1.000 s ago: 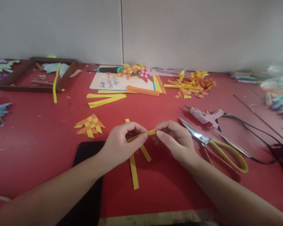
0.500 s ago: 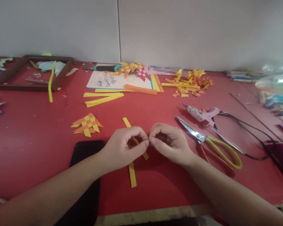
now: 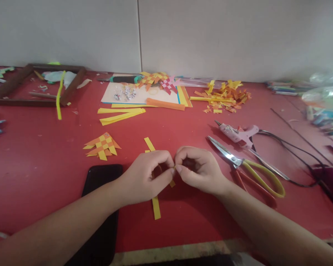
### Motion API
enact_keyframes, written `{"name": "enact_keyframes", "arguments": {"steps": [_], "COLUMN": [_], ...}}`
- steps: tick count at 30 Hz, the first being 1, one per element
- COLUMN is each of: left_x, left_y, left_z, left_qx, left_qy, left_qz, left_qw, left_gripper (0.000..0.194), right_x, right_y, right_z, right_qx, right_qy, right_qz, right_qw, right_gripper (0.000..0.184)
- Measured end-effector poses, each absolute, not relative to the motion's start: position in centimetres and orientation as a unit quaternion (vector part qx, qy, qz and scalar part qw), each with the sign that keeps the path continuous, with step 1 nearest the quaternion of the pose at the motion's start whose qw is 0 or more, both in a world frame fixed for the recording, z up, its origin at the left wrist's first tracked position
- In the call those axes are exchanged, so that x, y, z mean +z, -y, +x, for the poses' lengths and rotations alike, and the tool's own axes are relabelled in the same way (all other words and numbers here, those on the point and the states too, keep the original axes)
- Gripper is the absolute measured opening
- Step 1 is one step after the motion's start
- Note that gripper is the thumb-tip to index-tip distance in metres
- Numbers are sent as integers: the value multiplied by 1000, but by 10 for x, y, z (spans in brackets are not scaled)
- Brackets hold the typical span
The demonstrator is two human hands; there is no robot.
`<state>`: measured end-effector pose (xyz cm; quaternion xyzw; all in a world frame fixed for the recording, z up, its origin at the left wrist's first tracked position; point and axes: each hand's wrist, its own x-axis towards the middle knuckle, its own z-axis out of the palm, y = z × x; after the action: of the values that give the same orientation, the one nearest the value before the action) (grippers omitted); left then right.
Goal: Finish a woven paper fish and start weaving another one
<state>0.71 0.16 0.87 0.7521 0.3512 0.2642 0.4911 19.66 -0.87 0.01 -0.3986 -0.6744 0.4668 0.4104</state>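
My left hand (image 3: pixel 150 171) and my right hand (image 3: pixel 198 168) meet fingertip to fingertip above the red table. Both pinch a small yellow paper strip (image 3: pixel 174 168), of which only a sliver shows; the fingers hide the rest. Beneath and behind my left hand lie loose yellow strips (image 3: pixel 156 208), partly covered by it. A woven orange and yellow paper fish (image 3: pixel 103 145) rests to the left. Below the fish, a black phone (image 3: pixel 102 177) lies partly under my left forearm. Scissors (image 3: pixel 235 160) with yellow and red handles lie open beside my right hand.
A pink glue gun (image 3: pixel 235 135) with a black cord lies behind the scissors. Farther back are yellow strips (image 3: pixel 122 116), paper sheets (image 3: pixel 111 94) holding small beady pieces, and a pile of paper scraps (image 3: pixel 227 96). A brown frame (image 3: pixel 22 102) stands back left.
My hands stay together, with the fingertips shifting slightly on the pinched strip. A sliver of yellow now shows between them. The other things lie as before.
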Motion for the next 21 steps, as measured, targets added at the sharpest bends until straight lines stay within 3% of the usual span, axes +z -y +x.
{"name": "enact_keyframes", "arguments": {"steps": [8,12,17,21], "left_x": [8,5,2,1], "left_y": [-7,-9,-10,-10], "left_z": [8,9,8,7], "left_qx": [360,356,369,364], "left_qy": [-406,-383,-371,-399], "left_qz": [631,626,598,607], "left_qw": [555,578,607,582], "left_gripper": [21,19,10,20], "right_x": [-2,-2,-2,-3], "right_y": [8,8,7,5], "right_z": [197,195,193,194], "right_qx": [454,480,428,434], "right_qy": [622,615,626,625], "right_qz": [-420,-407,-416,-424], "right_qw": [480,475,502,491], "right_gripper": [13,13,12,12]}}
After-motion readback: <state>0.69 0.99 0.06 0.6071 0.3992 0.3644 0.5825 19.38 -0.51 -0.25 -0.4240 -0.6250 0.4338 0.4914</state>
